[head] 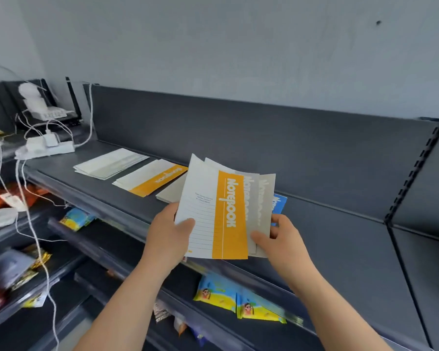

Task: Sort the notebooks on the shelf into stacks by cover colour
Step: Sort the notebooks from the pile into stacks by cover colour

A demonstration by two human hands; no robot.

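Stacks of white notebooks [110, 163], orange notebooks [151, 179] and grey notebooks [171, 192] lie along the shelf [327, 224], then the left hand [169, 234] pinches an orange notebook [213, 211] and the right hand [280, 239] grips fanned grey copies [260, 198] above a blue notebook [279, 203].

Two bare hands are shown, the left hand [166, 236] and the right hand [280, 240]. The left forearm [122, 307] and right forearm [322, 300] are seen uncovered along their whole visible length, down to the bottom edge; nails are too blurred to be judged
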